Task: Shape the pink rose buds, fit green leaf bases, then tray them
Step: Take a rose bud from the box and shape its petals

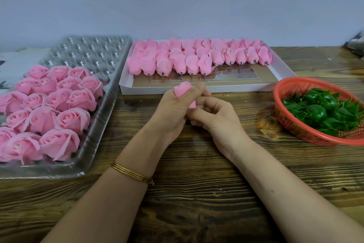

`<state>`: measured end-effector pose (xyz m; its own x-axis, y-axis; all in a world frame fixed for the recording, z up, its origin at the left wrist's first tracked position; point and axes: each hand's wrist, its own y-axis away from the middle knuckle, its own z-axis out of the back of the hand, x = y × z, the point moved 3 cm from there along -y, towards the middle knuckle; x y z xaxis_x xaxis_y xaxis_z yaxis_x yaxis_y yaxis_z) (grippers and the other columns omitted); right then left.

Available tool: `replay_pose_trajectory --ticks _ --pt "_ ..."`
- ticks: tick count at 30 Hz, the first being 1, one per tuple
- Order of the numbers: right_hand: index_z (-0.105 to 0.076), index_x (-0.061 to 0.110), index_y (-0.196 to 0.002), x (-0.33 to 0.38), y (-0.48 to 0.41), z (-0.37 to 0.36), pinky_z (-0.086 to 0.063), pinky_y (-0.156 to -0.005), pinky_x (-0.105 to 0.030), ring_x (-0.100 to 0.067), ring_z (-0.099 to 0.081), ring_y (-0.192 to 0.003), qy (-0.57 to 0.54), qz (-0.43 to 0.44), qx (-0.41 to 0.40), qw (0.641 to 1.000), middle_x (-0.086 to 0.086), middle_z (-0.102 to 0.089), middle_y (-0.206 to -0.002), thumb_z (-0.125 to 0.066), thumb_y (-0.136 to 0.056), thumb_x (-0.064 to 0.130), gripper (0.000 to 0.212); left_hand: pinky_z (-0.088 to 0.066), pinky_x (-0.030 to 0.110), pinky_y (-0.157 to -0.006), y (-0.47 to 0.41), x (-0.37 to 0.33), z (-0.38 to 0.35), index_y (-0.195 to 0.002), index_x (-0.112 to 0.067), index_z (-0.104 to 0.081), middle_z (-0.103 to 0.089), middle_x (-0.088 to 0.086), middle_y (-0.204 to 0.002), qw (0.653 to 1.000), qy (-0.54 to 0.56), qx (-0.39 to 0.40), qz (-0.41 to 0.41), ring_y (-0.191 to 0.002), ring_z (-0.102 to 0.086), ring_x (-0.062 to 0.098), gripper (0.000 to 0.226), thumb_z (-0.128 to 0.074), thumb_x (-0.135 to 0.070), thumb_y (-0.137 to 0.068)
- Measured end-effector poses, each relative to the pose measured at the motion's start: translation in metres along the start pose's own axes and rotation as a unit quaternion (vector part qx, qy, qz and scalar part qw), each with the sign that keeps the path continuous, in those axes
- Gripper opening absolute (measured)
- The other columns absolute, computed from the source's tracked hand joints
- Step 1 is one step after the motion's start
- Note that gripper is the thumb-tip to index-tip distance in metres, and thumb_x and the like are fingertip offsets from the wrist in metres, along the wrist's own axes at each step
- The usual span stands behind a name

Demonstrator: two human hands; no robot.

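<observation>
My left hand grips a pink rose bud, whose closed tip pokes up above my fingers. My right hand curls around the bud's lower end from the right and touches the left hand. Behind my hands a white box holds rows of unshaped pink buds lying on their sides with short stems. At the left, a clear plastic tray holds several opened pink roses. A red basket at the right contains green leaf bases.
Everything stands on a dark wooden table against a pale wall. The far rows of the clear tray's cups are unfilled. A grey metal object shows at the right edge. A gold bangle circles my left wrist.
</observation>
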<state>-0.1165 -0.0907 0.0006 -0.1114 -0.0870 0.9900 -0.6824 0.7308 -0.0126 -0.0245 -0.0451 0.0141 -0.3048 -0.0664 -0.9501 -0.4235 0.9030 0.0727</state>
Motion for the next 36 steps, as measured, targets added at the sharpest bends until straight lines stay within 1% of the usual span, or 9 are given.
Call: replay_pose_trajectory --ticks 5,9,12,18,20,22,25,30,36 --pt "-0.067 0.0 -0.087 0.002 0.0 -0.001 -0.05 -0.066 -0.017 -0.006 -0.055 -0.064 0.064 0.055 -0.029 0.996 0.003 -0.063 -0.071 -0.078 -0.074 -0.007 0.018 -0.055 0.026 -0.067 -0.003 0.005 0.001 -0.08 -0.007 -0.066 -0.063 0.009 -0.072 0.999 0.036 -0.037 -0.004 -0.068 -0.06 0.019 0.019 -0.062 -0.019 -0.094" --pt "-0.068 -0.005 -0.08 0.005 0.001 0.0 -0.046 -0.062 -0.016 -0.002 -0.051 -0.059 0.087 0.083 -0.042 0.992 0.007 -0.061 -0.067 -0.076 -0.074 -0.008 0.011 -0.057 0.026 -0.072 -0.004 0.007 -0.001 -0.082 -0.006 -0.066 -0.065 0.008 -0.073 0.999 0.035 -0.026 -0.001 -0.071 -0.064 0.017 0.017 -0.063 -0.018 -0.093" --pt "-0.066 0.005 -0.071 0.005 0.002 0.0 -0.042 -0.063 -0.016 -0.004 -0.046 -0.058 0.079 0.071 -0.03 0.994 0.014 -0.052 -0.057 -0.074 -0.077 -0.007 0.016 -0.056 0.027 -0.073 -0.004 0.007 0.0 -0.083 -0.005 -0.067 -0.064 0.007 -0.074 1.0 0.028 -0.002 -0.002 -0.072 -0.063 0.017 0.018 -0.065 -0.022 -0.087" --pt "-0.068 0.005 -0.079 0.003 -0.001 0.002 -0.045 -0.069 -0.025 -0.015 -0.053 -0.069 -0.02 -0.025 0.004 0.999 -0.005 -0.059 -0.068 -0.065 -0.081 -0.009 0.014 -0.044 0.035 -0.068 -0.001 0.004 0.001 -0.085 0.0 -0.064 -0.057 0.017 -0.078 1.0 0.001 -0.023 -0.018 -0.075 -0.055 0.028 0.022 -0.067 -0.022 -0.087" --pt "-0.066 0.004 -0.081 0.001 -0.004 0.005 -0.047 -0.065 -0.023 -0.014 -0.056 -0.069 -0.068 -0.054 -0.012 0.996 -0.005 -0.062 -0.069 -0.062 -0.076 0.0 0.007 -0.045 0.031 -0.064 -0.001 0.005 0.002 -0.084 0.006 -0.062 -0.055 0.015 -0.077 0.994 -0.06 -0.064 -0.071 -0.073 -0.052 0.023 0.023 -0.065 -0.014 -0.092" --pt "-0.064 0.002 -0.089 0.001 -0.006 0.009 -0.049 -0.061 -0.023 -0.012 -0.056 -0.065 -0.104 -0.069 -0.055 0.991 -0.004 -0.061 -0.069 -0.061 -0.066 0.016 0.027 -0.045 0.021 -0.061 -0.002 0.006 0.004 -0.081 0.009 -0.062 -0.058 0.01 -0.074 0.979 -0.141 -0.093 -0.119 -0.068 -0.054 0.012 0.024 -0.067 -0.012 -0.091" --pt "-0.065 0.01 -0.09 0.003 -0.005 0.013 -0.048 -0.058 -0.025 -0.014 -0.056 -0.068 -0.089 -0.054 -0.1 0.99 -0.007 -0.06 -0.077 -0.068 -0.065 0.029 0.032 -0.041 0.016 -0.06 -0.001 0.006 0.005 -0.071 -0.01 -0.057 -0.054 -0.001 -0.07 0.953 -0.237 -0.106 -0.157 -0.061 -0.048 0.002 0.023 -0.072 -0.014 -0.088" --pt "-0.067 0.014 -0.081 0.003 -0.004 0.013 -0.048 -0.062 -0.033 -0.021 -0.061 -0.074 -0.077 -0.039 -0.104 0.991 -0.012 -0.067 -0.08 -0.075 -0.067 0.032 0.024 -0.053 0.05 -0.073 -0.001 0.011 0.003 -0.085 -0.003 -0.07 -0.071 0.013 -0.08 0.939 -0.3 -0.046 -0.164 -0.078 -0.065 0.031 0.027 -0.068 -0.029 -0.09" --pt "-0.066 -0.004 -0.102 0.001 -0.003 0.011 -0.052 -0.089 -0.051 -0.035 -0.065 -0.093 -0.077 -0.04 -0.107 0.99 -0.032 -0.066 -0.107 -0.08 -0.065 0.028 0.051 -0.055 0.048 -0.077 -0.001 0.01 0.002 -0.089 -0.01 -0.074 -0.073 0.002 -0.081 0.932 -0.322 -0.06 -0.155 -0.082 -0.068 0.022 0.009 -0.072 -0.019 -0.088"
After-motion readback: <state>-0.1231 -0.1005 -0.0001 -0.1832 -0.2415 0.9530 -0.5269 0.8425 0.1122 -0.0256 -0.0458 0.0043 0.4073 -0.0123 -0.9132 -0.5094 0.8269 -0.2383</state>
